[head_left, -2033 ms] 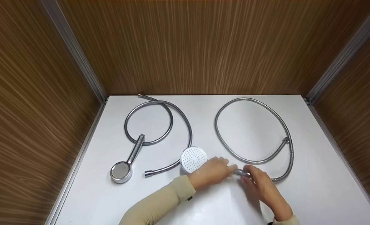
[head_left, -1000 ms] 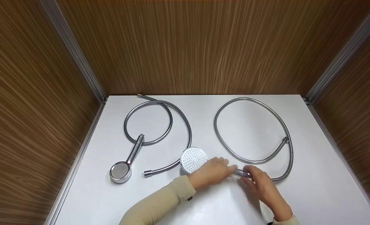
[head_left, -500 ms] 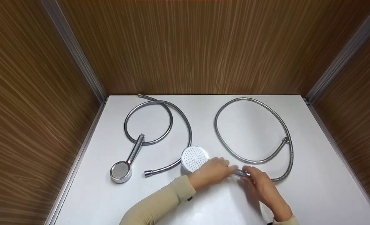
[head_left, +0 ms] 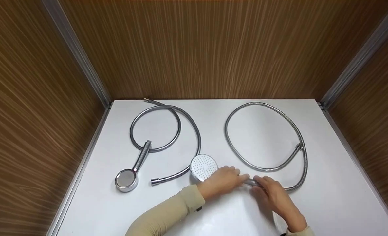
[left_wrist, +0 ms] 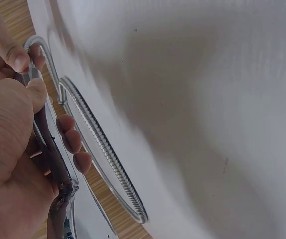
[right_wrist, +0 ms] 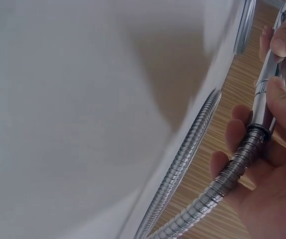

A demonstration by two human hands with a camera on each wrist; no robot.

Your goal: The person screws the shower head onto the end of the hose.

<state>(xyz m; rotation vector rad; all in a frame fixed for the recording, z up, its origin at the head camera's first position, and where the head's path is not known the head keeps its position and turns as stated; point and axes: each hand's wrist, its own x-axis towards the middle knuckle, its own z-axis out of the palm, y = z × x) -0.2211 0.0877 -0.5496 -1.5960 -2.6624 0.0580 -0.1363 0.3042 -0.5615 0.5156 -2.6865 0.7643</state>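
Note:
A chrome hand shower with a round white dotted face [head_left: 203,167] is held low over the table's front middle. My left hand [head_left: 224,179] grips its handle and hides much of it. At the handle's end, my right hand [head_left: 275,195] has thumb and fingers around the smooth chrome connector [right_wrist: 260,109] of a ribbed metal hose [head_left: 227,131]. In the right wrist view the connector meets the handle [right_wrist: 268,69] in line, with a thin seam between them. From there the hose runs under my right palm and loops across the table's right side.
A second, smaller hand shower [head_left: 126,179] lies at the left, its handle end over another coiled metal hose [head_left: 198,134]. That hose's near connector [head_left: 156,181] points left. Wood-patterned panels [head_left: 194,49] enclose the white table [head_left: 210,124] at the back and sides.
My right fingertips have shifted slightly left over the joint, covering more of the connector. The left hand stays around the handle, and the things on the table have not moved.

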